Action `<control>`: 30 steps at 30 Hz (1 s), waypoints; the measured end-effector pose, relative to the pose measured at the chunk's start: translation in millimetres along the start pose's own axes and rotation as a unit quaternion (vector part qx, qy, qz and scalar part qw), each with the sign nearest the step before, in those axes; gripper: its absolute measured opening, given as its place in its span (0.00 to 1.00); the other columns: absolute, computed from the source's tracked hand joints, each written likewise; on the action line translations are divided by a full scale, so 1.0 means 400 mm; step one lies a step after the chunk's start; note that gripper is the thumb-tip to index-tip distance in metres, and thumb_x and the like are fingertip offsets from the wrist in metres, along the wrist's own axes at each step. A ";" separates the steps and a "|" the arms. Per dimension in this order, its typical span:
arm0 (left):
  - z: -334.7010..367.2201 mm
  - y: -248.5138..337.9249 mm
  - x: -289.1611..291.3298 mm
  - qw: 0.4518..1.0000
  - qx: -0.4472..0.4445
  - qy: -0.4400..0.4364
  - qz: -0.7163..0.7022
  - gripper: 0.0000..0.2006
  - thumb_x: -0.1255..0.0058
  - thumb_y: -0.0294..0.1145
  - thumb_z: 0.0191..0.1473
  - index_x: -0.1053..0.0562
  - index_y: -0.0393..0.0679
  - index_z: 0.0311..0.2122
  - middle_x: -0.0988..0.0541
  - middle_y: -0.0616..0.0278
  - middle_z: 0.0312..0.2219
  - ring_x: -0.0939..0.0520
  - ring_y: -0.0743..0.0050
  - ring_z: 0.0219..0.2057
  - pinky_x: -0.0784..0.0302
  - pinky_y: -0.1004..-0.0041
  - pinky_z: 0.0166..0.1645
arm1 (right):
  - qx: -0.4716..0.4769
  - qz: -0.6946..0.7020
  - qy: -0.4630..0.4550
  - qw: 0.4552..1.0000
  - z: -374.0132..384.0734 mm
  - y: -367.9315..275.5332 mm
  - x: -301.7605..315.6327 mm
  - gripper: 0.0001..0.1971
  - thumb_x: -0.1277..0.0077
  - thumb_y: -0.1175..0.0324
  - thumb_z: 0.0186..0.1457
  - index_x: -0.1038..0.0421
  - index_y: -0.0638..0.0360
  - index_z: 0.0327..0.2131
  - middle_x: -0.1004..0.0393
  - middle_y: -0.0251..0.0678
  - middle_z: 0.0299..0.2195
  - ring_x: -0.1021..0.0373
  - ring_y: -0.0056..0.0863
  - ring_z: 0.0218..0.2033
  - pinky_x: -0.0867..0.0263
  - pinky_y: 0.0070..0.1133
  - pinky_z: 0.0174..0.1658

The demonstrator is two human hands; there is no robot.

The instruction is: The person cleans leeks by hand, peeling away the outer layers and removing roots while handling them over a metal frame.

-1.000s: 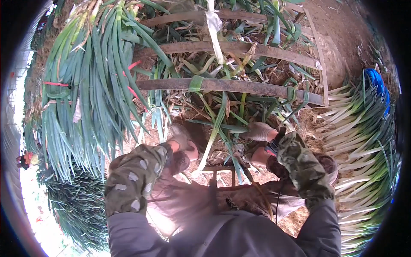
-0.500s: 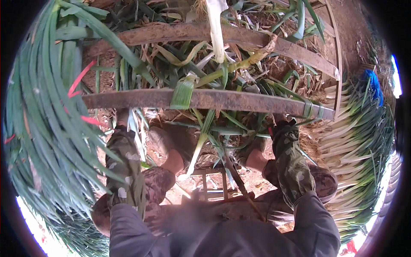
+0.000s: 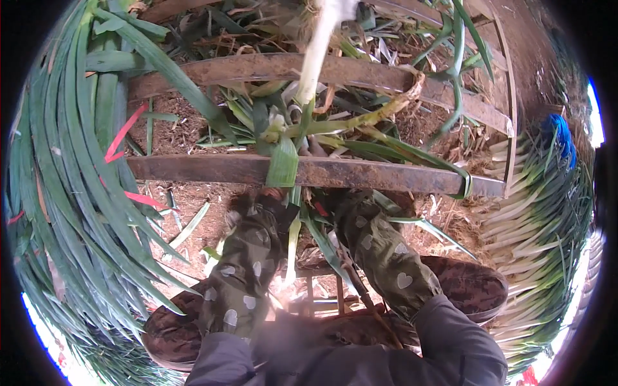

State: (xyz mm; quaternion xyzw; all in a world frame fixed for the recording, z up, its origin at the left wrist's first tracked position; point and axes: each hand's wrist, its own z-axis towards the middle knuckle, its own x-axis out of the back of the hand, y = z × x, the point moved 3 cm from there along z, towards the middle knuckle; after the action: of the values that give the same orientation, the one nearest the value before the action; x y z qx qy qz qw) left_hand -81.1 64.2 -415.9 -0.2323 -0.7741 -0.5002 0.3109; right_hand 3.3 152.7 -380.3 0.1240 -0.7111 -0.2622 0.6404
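Observation:
Both my forearms, in green sleeves with pale hearts, reach forward close together under the near brown bar (image 3: 212, 169) of a frame. A sliver of my left hand (image 3: 275, 192) shows beneath a cut green leaf (image 3: 282, 166) that hangs over this bar; its fingers are hidden. The right sleeve (image 3: 380, 241) ends near the same spot, and the bar and shadow conceal my right hand. What either hand grips does not show. Above the bars a white leek stalk (image 3: 312, 67) points down, blurred at its upper end. A yellowing leaf (image 3: 380, 116) lies across behind the near bar.
Long green leek leaves (image 3: 71, 167), with a red ribbon (image 3: 122, 132) among them, fill the left side. At the right lies a row of leeks (image 3: 528, 225) with white shanks and a blue tie (image 3: 560, 138). A second bar (image 3: 238, 69) crosses farther off, over leaf scraps.
My hands, earlier wide apart beyond the near bar, have come together toward its middle. The bars sit slightly lower in the picture, and the white stalk has tilted.

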 end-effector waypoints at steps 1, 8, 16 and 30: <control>0.002 0.012 -0.012 1.000 -0.012 0.020 0.009 0.49 0.45 0.58 0.46 0.49 0.36 0.65 0.40 0.42 0.61 0.40 0.44 0.63 0.43 0.53 0.64 | 0.019 -0.091 0.012 0.996 -0.020 0.019 -0.016 0.29 0.62 0.47 0.66 0.45 0.53 0.63 0.32 0.42 0.56 0.33 0.33 0.52 0.33 0.31 0.53; -0.191 -0.067 -0.015 0.965 -0.058 0.135 0.219 0.41 0.44 0.50 0.52 0.46 0.38 0.64 0.36 0.45 0.59 0.37 0.47 0.61 0.43 0.56 0.65 | -0.108 0.469 -0.127 0.867 -0.067 -0.134 -0.146 0.30 0.65 0.45 0.67 0.46 0.55 0.64 0.34 0.43 0.56 0.34 0.33 0.53 0.33 0.29 0.54; -0.126 0.096 -0.019 0.996 0.011 0.055 -0.072 0.29 0.46 0.36 0.54 0.37 0.37 0.59 0.32 0.42 0.54 0.31 0.42 0.56 0.36 0.56 0.60 | -0.400 0.906 -0.123 0.067 -0.148 -0.032 -0.212 0.34 0.67 0.39 0.65 0.43 0.57 0.61 0.28 0.45 0.48 0.28 0.34 0.44 0.29 0.31 0.48; -0.177 0.478 0.118 0.976 0.053 0.129 -0.169 0.19 0.36 0.41 0.46 0.23 0.37 0.39 0.21 0.48 0.41 0.20 0.49 0.42 0.25 0.62 0.44 | -0.155 0.945 0.126 0.258 -0.409 0.455 -0.117 0.21 0.58 0.68 0.62 0.39 0.67 0.56 0.31 0.50 0.51 0.32 0.40 0.50 0.34 0.35 0.54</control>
State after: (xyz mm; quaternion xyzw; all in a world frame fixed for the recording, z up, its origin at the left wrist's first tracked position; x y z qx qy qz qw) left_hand 31.8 76.4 -240.4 -0.0147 -0.7808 -0.5298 0.3308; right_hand 198.8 293.1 -316.3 -0.7062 -0.1795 0.4433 0.5221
